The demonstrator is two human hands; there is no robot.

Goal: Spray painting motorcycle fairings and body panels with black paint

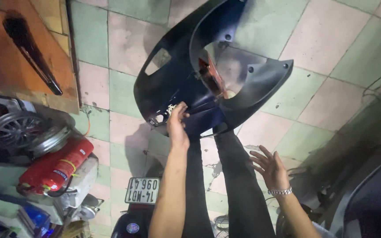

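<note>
A large dark blue plastic scooter body panel with a red lamp lens inside it hangs over the tiled floor in front of me. My left hand reaches up and grips the panel's lower edge near a small metal clip. My right hand, wearing a silver bracelet, is held out empty with fingers spread, below and to the right of the panel. My legs in dark trousers show beneath the panel.
A red fire extinguisher lies at the left beside a wheel rim. A wooden board with a long black part lies at the top left. A white number plate sits below. A dark scooter body fills the lower right.
</note>
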